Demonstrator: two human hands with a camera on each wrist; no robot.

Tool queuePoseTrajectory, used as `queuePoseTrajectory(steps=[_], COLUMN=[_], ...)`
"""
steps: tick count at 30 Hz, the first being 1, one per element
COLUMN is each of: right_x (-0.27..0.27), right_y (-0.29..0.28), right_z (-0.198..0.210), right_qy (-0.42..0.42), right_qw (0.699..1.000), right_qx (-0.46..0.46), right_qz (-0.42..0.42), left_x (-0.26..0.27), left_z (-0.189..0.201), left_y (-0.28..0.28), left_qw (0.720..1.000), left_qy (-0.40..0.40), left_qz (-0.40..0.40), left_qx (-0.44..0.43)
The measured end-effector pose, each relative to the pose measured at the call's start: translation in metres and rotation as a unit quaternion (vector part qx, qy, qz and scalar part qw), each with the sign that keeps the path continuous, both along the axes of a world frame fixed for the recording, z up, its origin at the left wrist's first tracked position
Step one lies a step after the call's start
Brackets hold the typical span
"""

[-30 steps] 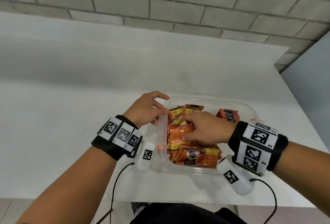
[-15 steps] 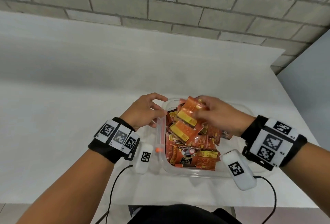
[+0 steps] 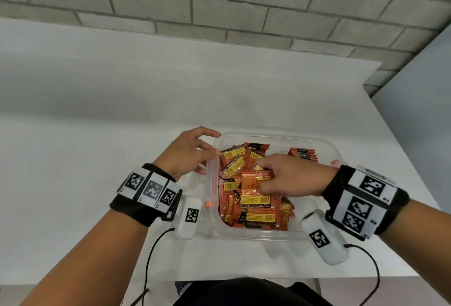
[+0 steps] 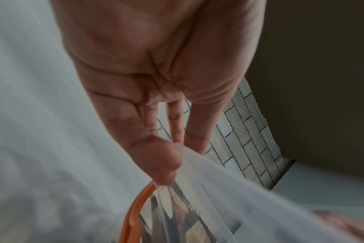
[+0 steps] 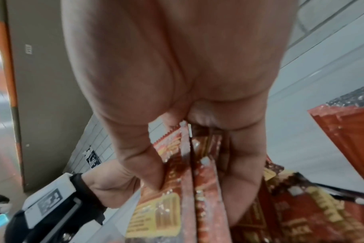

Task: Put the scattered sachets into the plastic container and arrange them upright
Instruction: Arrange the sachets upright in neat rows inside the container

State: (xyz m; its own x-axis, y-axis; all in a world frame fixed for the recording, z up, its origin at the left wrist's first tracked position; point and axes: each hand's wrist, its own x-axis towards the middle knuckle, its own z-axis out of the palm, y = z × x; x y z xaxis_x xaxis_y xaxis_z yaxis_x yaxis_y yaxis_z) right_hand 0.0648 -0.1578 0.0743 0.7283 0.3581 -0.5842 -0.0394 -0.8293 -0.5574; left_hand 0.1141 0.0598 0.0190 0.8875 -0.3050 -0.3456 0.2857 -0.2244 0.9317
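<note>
- The plastic container [image 3: 256, 235] is clear and stands on the white table [image 3: 97, 159], at the edge where the person is.
- The right hand [image 3: 292, 177] is over the middle of the plastic container, with the palm down.
- Its thumb and fingers are bent and closed on the held sachets [image 3: 253, 178], a small bundle in orange and red. In the right wrist view the held sachets [image 5: 187, 180] are seen by their edges, pressed flat together between the thumb on one side and the fingers on the other.
- I cannot count exactly how many are in the bundle.
- The bundle is just above the loose sachets [image 3: 256, 215], which lie flat and crossed and fill the left and near parts of the plastic container.
- In the far right corner of the plastic container a short row of upright sachets [image 3: 302, 153] stands on edge, close together.
- The left hand [image 3: 185, 157] is at the left side of the plastic container, outside it.
- In the left wrist view its thumb [image 4: 162, 164] presses on the left rim and the fingers go behind the rim, only a little bent, so the rim is held lightly between them.
- An orange strip [image 3: 211, 183] runs along the left wall of the plastic container.
- Behind the plastic container, beyond the table, there is a grey brick wall [image 3: 219, 0].
- Both wrists carry black bands [image 3: 146, 191] with square printed markers.
</note>
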Motion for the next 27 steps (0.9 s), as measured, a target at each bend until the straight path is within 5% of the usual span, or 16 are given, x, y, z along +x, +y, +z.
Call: queuePoseTrajectory(steps=[12,22,25,27], right_x=[-0.008,0.005,0.009,0.013], right_y=[0.01,-0.007,-0.011,-0.016], right_z=[0.001,0.025,0.038,0.047], right_qy=[-0.046,-0.07,-0.086,-0.102], right_qw=[0.993,0.996,0.993,0.99], right_qx=[-0.04,0.052,0.08,0.098], right_qz=[0.1,0.016,-0.009,-0.024], left_x=[-0.001,0.0,-0.002,-0.007], left_z=[-0.003,-0.003,0.01,0.033], left_y=[0.001,0.0,0.001,-0.002], left_qw=[1.0,0.999,0.988,0.987], left_qy=[-0.003,-0.013,-0.093,-0.136], left_qz=[0.004,0.006,0.035,0.043], left_qx=[-0.005,0.031,0.121,0.076])
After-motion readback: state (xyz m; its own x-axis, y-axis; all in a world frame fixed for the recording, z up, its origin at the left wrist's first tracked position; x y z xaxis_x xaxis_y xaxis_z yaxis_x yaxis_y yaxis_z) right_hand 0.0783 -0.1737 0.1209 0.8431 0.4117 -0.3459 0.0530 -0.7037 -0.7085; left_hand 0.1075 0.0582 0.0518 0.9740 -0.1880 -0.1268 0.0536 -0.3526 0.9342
